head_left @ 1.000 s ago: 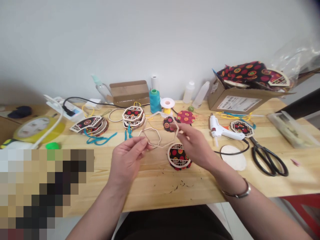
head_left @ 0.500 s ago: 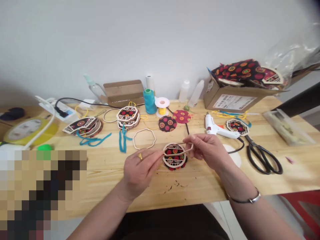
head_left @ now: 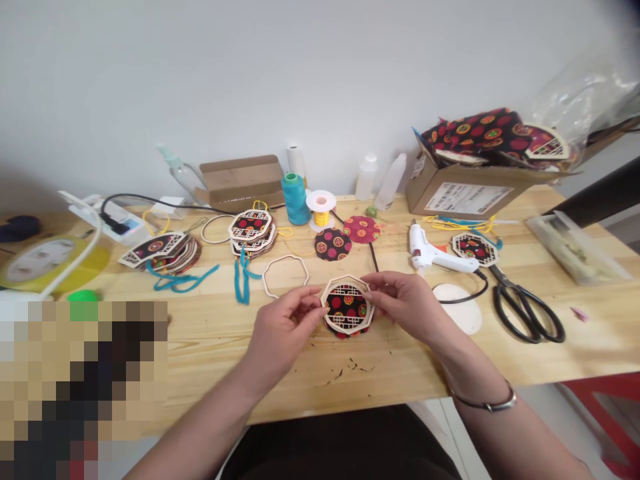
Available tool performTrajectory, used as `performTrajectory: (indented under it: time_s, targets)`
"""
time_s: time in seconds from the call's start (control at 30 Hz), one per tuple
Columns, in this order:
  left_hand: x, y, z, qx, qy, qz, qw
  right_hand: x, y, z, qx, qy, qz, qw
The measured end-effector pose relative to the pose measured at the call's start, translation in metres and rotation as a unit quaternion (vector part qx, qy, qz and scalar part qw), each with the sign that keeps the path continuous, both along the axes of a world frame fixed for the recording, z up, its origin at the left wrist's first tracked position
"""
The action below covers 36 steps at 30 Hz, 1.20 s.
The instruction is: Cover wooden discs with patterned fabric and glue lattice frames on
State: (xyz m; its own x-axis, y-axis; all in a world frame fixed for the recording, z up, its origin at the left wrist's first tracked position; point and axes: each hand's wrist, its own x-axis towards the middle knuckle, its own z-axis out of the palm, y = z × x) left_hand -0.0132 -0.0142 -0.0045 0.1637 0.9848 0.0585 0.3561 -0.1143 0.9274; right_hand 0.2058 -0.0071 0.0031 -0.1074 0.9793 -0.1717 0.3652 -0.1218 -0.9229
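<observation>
My left hand (head_left: pixel 283 327) and my right hand (head_left: pixel 405 303) pinch the two sides of a thin wooden octagon frame (head_left: pixel 349 283). The frame lies flat on top of a wooden lattice piece backed with black and red patterned fabric (head_left: pixel 347 308), in the middle of the wooden table (head_left: pixel 310 367). A second empty wooden frame (head_left: pixel 285 275) lies on the table just left of my hands.
Stacks of finished lattice pieces (head_left: pixel 253 230), fan-shaped pieces (head_left: pixel 160 250), blue cords (head_left: pixel 243 277), a teal thread cone (head_left: pixel 294 198), a yellow spool (head_left: pixel 321 207), fabric circles (head_left: pixel 333 243), a white glue gun (head_left: pixel 435 253), black scissors (head_left: pixel 525 310) and a cardboard box of fabric (head_left: pixel 470 187).
One frame was set down on the table at left. Both hands lowered the other frame from the air onto the fabric lattice piece and now hold it flat there.
</observation>
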Motion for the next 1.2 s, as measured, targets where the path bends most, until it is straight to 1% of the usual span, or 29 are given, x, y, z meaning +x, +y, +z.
performTrajectory:
  time_s: [0.13, 0.3, 0.43, 0.7, 0.77, 0.9, 0.97, 1.0, 1.07, 1.13, 1.2]
  targets:
    - [-0.001, 0.0, -0.003, 0.035, 0.071, -0.024, 0.997, 0.0, -0.001, 0.003, 0.025, -0.059, 0.023, 0.998]
    - [0.0, 0.0, 0.003, 0.085, 0.153, -0.037, 0.984, 0.0, -0.001, 0.002, 0.06, -0.105, 0.04, 0.992]
    - [0.001, 0.0, 0.004, 0.104, 0.186, -0.055, 0.976, -0.002, 0.0, 0.001, 0.084, -0.129, 0.044, 0.987]
    - [0.002, 0.0, 0.0, 0.104, 0.225, -0.077, 0.966, -0.002, 0.0, -0.003, 0.083, -0.151, 0.047, 0.984]
    - [0.001, -0.001, -0.001, 0.105, 0.222, -0.072, 0.967, -0.001, 0.0, -0.003, 0.088, -0.153, 0.034, 0.984]
    - [-0.001, -0.001, -0.003, 0.128, 0.225, -0.044, 0.965, 0.001, 0.001, -0.001, 0.11, -0.156, -0.054, 0.98]
    - [-0.001, -0.002, -0.003, 0.135, 0.232, -0.044, 0.962, 0.003, 0.002, 0.0, 0.126, -0.152, -0.072, 0.978]
    - [-0.001, -0.002, -0.003, 0.135, 0.237, -0.053, 0.961, 0.004, 0.002, -0.001, 0.134, -0.148, -0.065, 0.978]
    - [-0.001, -0.002, -0.004, 0.136, 0.247, -0.082, 0.956, 0.006, 0.001, -0.001, 0.147, -0.139, -0.029, 0.979]
    - [-0.001, -0.002, -0.004, 0.143, 0.262, -0.11, 0.948, 0.008, 0.001, -0.001, 0.164, -0.142, 0.031, 0.976]
    - [-0.001, -0.003, -0.005, 0.153, 0.279, -0.124, 0.94, 0.011, -0.001, 0.0, 0.185, -0.16, 0.094, 0.965]
